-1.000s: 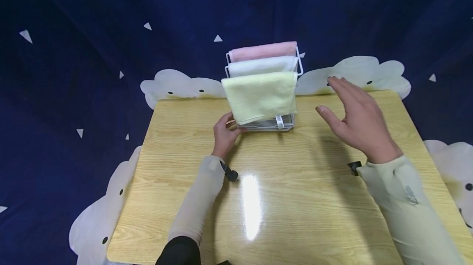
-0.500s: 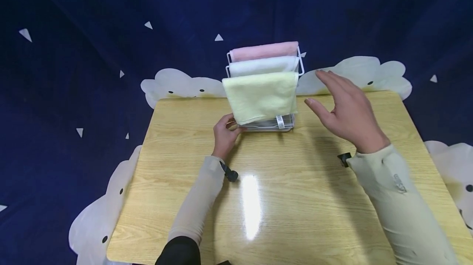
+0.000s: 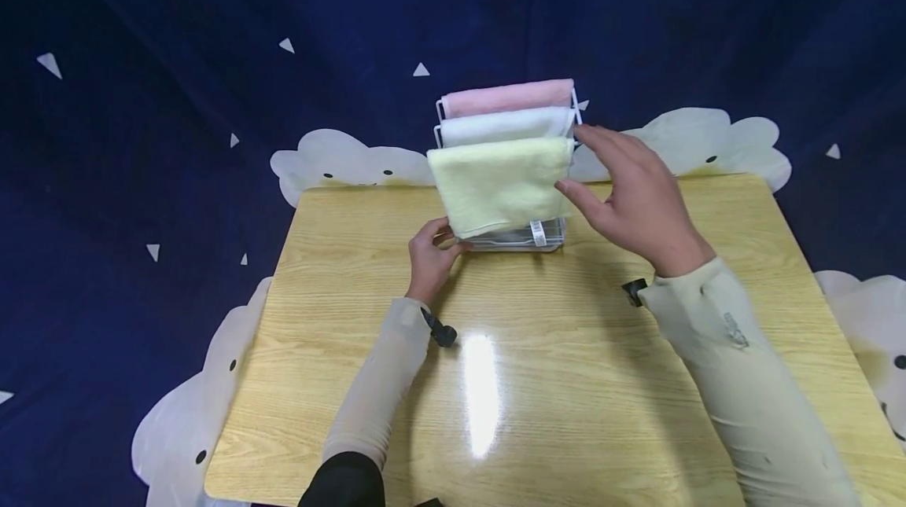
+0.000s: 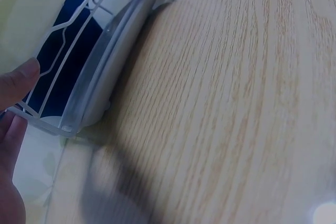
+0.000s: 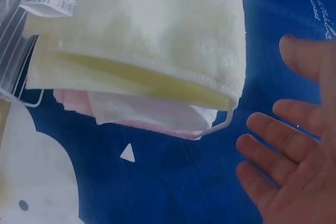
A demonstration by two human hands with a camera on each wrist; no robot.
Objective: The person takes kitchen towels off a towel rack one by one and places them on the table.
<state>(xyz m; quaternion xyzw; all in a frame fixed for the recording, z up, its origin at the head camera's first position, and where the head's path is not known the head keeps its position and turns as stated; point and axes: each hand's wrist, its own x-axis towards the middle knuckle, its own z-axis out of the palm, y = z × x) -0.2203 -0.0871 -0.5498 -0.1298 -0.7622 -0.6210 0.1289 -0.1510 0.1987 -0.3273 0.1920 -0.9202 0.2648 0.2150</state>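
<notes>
A white wire towel rack stands at the back of the table, with a clear tray at its base. Over its bars hang a pale yellow towel in front, a white towel behind it and a pink towel at the back. My left hand grips the rack's lower left corner, thumb on the near side in the left wrist view. Beside the right edge of the yellow towel is my right hand, its fingers spread and extended; the right wrist view shows a gap to the cloth.
The wooden table ends close behind the rack. A dark blue curtain with white triangles and clouds hangs behind and around it. A white label dangles below the yellow towel.
My right hand has moved left, from over the table's right part to the rack's right side. The left hand keeps its hold on the rack, and the towels hang as before.
</notes>
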